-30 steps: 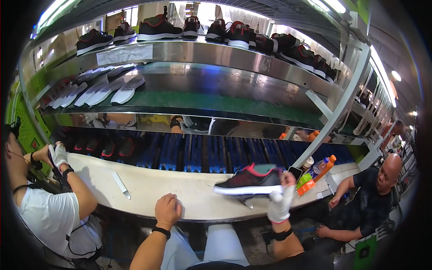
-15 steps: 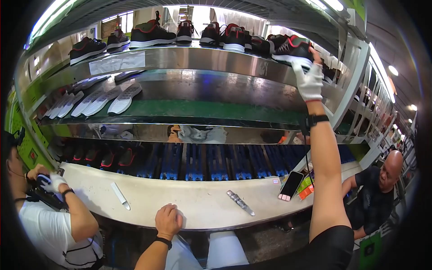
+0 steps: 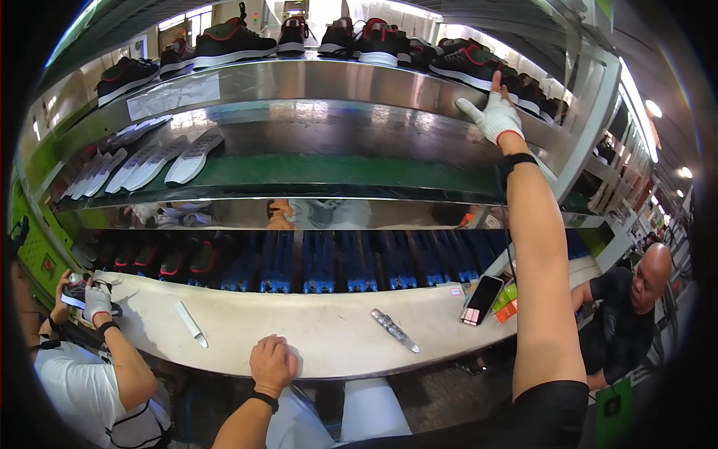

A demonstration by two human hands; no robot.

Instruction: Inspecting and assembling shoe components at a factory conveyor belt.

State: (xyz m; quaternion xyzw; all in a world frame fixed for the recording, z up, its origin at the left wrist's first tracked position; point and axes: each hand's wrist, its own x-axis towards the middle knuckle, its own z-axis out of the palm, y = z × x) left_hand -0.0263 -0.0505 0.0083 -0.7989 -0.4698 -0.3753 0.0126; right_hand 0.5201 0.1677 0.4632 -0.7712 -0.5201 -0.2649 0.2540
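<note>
In the head view, the right hand (image 3: 495, 116), in a white glove, is raised to the upper right of the frame. Its fingers (image 3: 473, 109) are spread and released, grasping nothing, and lie against the steel edge of the top shelf (image 3: 314, 81), just below a dark shoe (image 3: 467, 66) with red trim at the right end of the row. That shoe stands on the shelf, close to its front edge. The left hand (image 3: 272, 364), bare, rests at the lower centre on the near rim of the white desk (image 3: 329, 337); its fingers are curled loosely and hold nothing. On the desk lie a white tool (image 3: 191, 324) at the left, a grey tool (image 3: 395, 330) in the middle and a phone (image 3: 483, 299) at the right. At the lower left, another person holds a shoe (image 3: 75, 293) in gloved hands. I judge one risk: the raised hand is very near the shoe, so a careless push could knock it off the shelf toward the desk.
</note>
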